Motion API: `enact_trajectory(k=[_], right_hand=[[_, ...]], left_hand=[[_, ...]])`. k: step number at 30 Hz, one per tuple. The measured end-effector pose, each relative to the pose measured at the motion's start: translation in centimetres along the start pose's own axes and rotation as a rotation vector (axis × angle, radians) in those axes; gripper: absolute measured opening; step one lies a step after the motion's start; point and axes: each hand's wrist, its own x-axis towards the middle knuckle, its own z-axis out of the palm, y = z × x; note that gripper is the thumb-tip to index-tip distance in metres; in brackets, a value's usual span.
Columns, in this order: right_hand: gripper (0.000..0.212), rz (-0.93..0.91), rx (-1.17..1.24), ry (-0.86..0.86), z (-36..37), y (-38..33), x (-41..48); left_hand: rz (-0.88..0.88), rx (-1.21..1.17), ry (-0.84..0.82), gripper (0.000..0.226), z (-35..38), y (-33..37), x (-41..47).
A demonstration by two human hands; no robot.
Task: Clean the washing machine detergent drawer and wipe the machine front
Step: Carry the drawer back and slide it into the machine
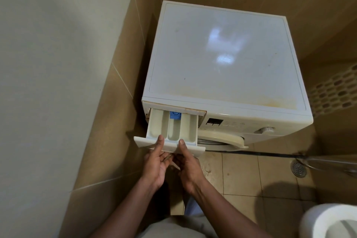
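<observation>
I see the detergent drawer [172, 128] pulled well out of the washing machine [228, 67], still seated in its slot at the top-left of the front. Three compartments visible, blue insert [175, 115] at the back of the middle one. My left hand [155, 166] and right hand [188, 168] both grip the drawer's front panel: thumbs on top, fingers curled underneath, hands just beside each other. Yellowish staining on the machine top near the front-right edge. Control panel has a small display [214, 121] and a dial [266, 130]. Door rim shows below the panel. Floor drain [298, 168] at right, toilet [328, 222] at bottom-right corner.
</observation>
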Motion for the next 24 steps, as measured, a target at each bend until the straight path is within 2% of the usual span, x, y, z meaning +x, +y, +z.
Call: enact_trajectory(k=[3, 8, 12, 20, 24], right_hand=[[0.057, -0.019, -0.050, 0.027, 0.9, -1.7, 1.8], [0.058, -0.057, -0.072, 0.047, 2.6, -5.0, 4.7], [0.068, -0.060, -0.073, 0.075, 3.5, -6.8, 6.5], [0.058, -0.041, -0.129, 0.079, 3.6, -7.7, 7.3], [0.069, -0.037, -0.170, 0.086, 3.7, -7.7, 7.1]], left_hand=[[0.013, 0.006, -0.014, 0.033, 1.9, 1.4, 1.4], [0.061, 0.031, -0.039, 0.049, 5.0, 3.9, 4.0], [0.067, 0.003, -0.032, 0.058, 6.3, 4.8, 6.0], [0.043, 0.046, -0.081, 0.053, 6.7, 5.5, 7.4], [0.034, 0.079, -0.077, 0.051, 6.8, 5.9, 6.9]])
